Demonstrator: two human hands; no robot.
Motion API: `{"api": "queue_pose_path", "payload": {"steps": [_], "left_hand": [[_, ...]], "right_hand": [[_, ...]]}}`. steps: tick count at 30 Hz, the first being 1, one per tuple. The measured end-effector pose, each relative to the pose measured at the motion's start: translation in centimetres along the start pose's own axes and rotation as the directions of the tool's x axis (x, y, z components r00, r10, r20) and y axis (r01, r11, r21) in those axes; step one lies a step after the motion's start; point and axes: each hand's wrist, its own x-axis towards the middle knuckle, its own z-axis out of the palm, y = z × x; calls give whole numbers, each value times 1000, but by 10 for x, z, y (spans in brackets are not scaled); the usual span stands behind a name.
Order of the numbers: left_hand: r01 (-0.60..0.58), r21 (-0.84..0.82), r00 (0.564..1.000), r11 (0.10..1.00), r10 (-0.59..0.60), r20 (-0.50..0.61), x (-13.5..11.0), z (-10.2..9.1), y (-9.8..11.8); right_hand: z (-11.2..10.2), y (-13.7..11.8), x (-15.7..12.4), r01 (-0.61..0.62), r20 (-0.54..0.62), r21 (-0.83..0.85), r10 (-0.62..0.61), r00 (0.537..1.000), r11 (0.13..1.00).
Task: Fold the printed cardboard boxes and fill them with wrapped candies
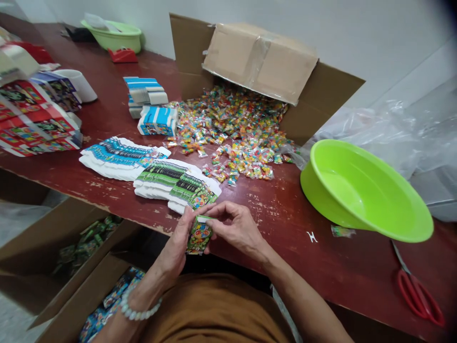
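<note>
A small green printed carton (199,235) is held upright at the table's near edge between both my hands. My left hand (178,245) wraps its left side, fingers closed on it. My right hand (235,228) pinches the white flap at its top. Just beyond lie a fanned stack of flat green cartons (176,183) and a fanned stack of flat blue cartons (119,157). A heap of small wrapped candies (235,133) spills from a cardboard box (264,62) lying on its side.
A lime green basin (364,190) sits at right, red scissors (416,290) near the front right edge. Folded blue cartons (157,119) stand mid-table, red printed boxes (32,119) at left. Open cardboard boxes (71,252) with filled cartons sit below the table edge.
</note>
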Motion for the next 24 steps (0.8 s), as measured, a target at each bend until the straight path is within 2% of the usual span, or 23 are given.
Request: {"api": "queue_pose_path", "payload": {"steps": [2, 4, 8, 10, 13, 16, 19, 22, 24], "left_hand": [[4, 10, 1000, 1000, -4, 15, 2, -3, -3], [6, 19, 1000, 1000, -6, 19, 3, -5, -4], [53, 18, 998, 998, -52, -44, 3, -2, 0], [31, -4, 997, 1000, -31, -68, 2, 0, 3], [-11, -40, 996, 999, 7, -89, 2, 1, 8], [7, -85, 988, 996, -20, -154, 1, 3, 9], [19, -113, 978, 993, -43, -206, 1, 7, 8], [-42, -88, 974, 995, 21, -227, 3, 4, 11], [-103, -23, 965, 994, 94, -244, 1, -8, 21]], "right_hand": [[1, -2, 4, -35, 40, 93, 31, 999, 995], [0, -2, 6, -38, 57, 103, 33, 998, 994], [-3, -1, 2, 145, 72, -54, -141, 987, 988], [-3, -1, -4, 227, 109, -121, -214, 971, 966], [2, 1, -12, 284, 99, -224, -268, 958, 933], [9, 5, -14, 337, 56, -364, -341, 938, 868], [14, 8, -12, 383, 80, -405, -386, 919, 830], [12, 11, -4, 425, 122, -344, -409, 904, 837], [3, 15, 7, 376, 82, -336, -371, 925, 863]]}}
